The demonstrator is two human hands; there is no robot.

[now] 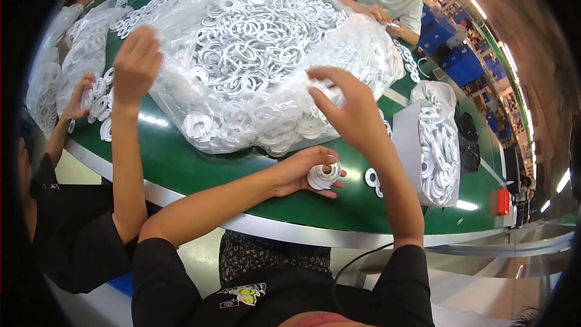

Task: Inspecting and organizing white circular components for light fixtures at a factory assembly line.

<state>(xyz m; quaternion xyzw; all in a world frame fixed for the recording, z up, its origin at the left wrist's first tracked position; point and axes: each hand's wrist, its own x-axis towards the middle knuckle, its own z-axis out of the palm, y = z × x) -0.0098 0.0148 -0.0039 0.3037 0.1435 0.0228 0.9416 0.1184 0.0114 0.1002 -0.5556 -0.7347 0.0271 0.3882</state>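
Observation:
My left hand [295, 172] is closed around a small stack of white plastic rings [325, 177], held just above the green tabletop, with the thumb over the top ring. Above and to the right of it, my right hand [351, 109] hangs in the air with thumb and fingers apart; nothing shows between them. It is beside the near right side of a large clear plastic bag [230, 109], which lies spread open. A heap of loose white rings [260, 30] fills the bag. A few white rings [373, 180] lie on the table under my right forearm.
To the right stands a white box [407, 148] full of white rings. A co-worker at my left has a raised fist [138, 63] near the bag and another hand by several rings. Two more people work across the green table [302, 213]. A red box [503, 201] sits far right.

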